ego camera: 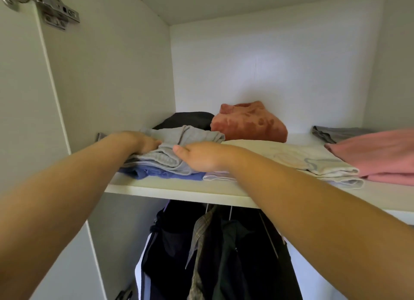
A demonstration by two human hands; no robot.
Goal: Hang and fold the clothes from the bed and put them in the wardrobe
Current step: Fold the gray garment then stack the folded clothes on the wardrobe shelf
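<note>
Both my arms reach up to the wardrobe's top shelf [170,191]. A folded grey garment [179,140] lies there on top of a folded blue garment [156,174], at the shelf's left end. My left hand [141,141] grips the grey garment's left side, fingers tucked into the cloth. My right hand [199,156] holds its front right part, thumb on top and fingers hidden under the fold.
A cream folded piece [309,160], a pink one [385,158], a grey one [336,132], a rust-red bundle [248,122] and a dark one [186,118] also lie on the shelf. Dark clothes on hangers [212,250] hang below. The open door's hinge [56,8] is upper left.
</note>
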